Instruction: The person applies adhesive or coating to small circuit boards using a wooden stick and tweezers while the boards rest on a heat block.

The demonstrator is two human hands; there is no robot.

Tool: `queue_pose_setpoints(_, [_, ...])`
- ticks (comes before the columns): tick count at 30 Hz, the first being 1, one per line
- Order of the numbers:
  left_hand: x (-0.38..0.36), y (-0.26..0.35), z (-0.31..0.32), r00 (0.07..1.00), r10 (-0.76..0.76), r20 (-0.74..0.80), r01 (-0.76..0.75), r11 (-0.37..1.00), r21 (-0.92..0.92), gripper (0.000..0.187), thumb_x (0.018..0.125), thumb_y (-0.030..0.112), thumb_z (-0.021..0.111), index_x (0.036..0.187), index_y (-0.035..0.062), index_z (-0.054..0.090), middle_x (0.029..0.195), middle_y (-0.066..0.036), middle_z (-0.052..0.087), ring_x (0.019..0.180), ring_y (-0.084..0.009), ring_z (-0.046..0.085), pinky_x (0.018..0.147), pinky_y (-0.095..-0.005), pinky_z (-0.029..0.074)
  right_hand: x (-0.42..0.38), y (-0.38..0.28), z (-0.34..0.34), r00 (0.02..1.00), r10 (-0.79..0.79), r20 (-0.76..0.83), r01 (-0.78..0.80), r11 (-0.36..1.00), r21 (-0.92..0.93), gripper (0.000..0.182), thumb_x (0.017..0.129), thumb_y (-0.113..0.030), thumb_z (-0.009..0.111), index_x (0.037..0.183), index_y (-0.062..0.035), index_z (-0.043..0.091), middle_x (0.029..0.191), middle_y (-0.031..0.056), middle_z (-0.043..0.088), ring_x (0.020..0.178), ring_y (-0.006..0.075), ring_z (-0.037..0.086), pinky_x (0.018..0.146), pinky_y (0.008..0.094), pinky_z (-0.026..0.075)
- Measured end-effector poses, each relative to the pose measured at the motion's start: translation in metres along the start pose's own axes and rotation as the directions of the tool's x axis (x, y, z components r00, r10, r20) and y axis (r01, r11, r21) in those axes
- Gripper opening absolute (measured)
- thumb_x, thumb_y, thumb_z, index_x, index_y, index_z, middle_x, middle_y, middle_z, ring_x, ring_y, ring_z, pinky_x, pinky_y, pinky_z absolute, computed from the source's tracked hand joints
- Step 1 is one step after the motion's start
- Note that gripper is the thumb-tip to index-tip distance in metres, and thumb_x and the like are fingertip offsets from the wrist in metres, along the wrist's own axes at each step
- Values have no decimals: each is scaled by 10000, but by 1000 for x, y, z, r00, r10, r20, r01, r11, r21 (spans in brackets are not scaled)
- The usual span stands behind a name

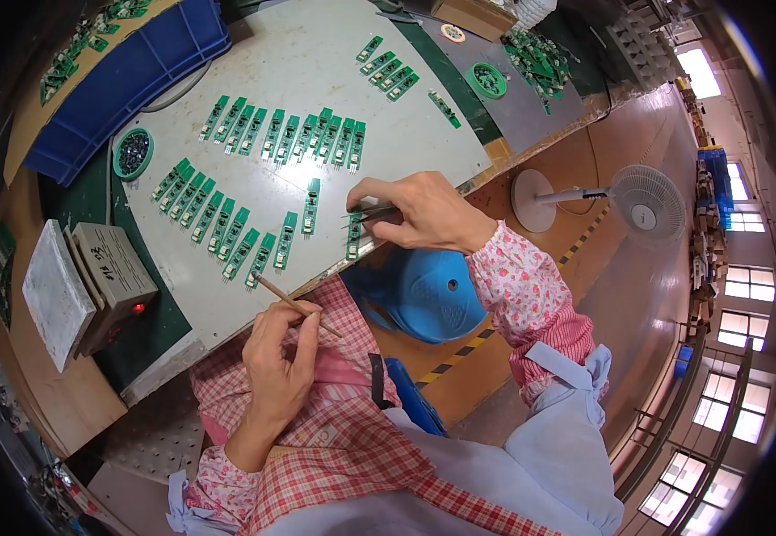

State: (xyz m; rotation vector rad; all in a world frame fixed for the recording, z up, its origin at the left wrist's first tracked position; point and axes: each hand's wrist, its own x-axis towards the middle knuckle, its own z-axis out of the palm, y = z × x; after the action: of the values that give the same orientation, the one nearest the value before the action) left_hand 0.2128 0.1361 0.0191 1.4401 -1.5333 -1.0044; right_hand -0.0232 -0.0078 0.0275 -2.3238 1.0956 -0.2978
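My left hand (281, 357), at the table's near edge, is closed around a thin wooden stick (282, 296); the stick's tip points up and left toward the boards. My right hand (428, 210) grips dark tweezers (372, 213), their points at the upper end of a small green circuit board (353, 238) by the table edge. Left of that board lie another circuit board (312, 207) and a slanting row of similar boards (225, 225). Farther up the table is a second row of boards (287, 138), with a smaller group (388, 73) at the upper right.
A round green dish (117, 163) of small dark parts sits left, near a grey box (113, 263) with a red light. Beyond is a blue bin (129, 94). Another green dish (471, 80) and piled boards (540, 67) lie upper right. A blue stool (437, 295) and fan (647, 201) stand beside the table.
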Motion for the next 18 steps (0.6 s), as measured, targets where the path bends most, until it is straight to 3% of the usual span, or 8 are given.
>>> queue_pose_setpoints(4, [-5,-2,10,995,-69,77,71,997,-29,99,912,74,617,961,-12,618,893,-118,667,788,-228,629,726,-325,492,-2,-3,0,1000,3,27,-5,999,46,275,776,-207,625,1048,-177,597,613,74,636,596,271,658,568,392,498])
queue_pose_setpoints(7, [-5,-1,18,964,-223,148,247,953,-173,124,947,100,584,978,-17,609,882,-114,661,750,-179,631,694,-299,493,-7,-6,0,999,27,45,-29,999,34,296,782,-191,660,1068,-173,591,727,91,693,611,253,677,567,338,517])
queue_pose_setpoints(10, [-4,-10,22,951,-212,226,249,957,-151,141,1001,100,511,1017,-31,564,996,-98,669,855,-112,613,775,-260,508,-14,-8,6,999,29,17,-29,999,33,304,774,-183,675,1065,-156,589,753,93,702,616,249,682,568,338,520])
queue_pose_setpoints(13, [1,-7,24,926,-287,246,346,905,-246,133,1007,95,493,1017,-27,545,974,-87,655,861,-115,612,797,-257,511,-21,-8,12,999,37,-38,-34,996,81,309,767,-185,688,1058,-152,586,697,73,663,600,259,658,552,368,496])
queue_pose_setpoints(16, [-1,-15,33,958,-277,75,284,876,-390,171,995,144,520,1040,-17,557,861,-82,641,750,-116,606,669,-293,488,-23,-6,14,997,19,-68,-14,997,71,323,765,-153,707,1064,-148,584,744,77,684,634,279,663,568,371,501])
queue_pose_setpoints(18, [3,-6,25,948,-314,43,317,929,-193,153,983,126,535,1039,-16,549,862,-88,629,708,-133,594,637,-299,470,-24,-4,16,994,-20,-110,29,996,84,321,770,-145,711,1064,-147,583,784,77,697,668,293,666,582,373,504])
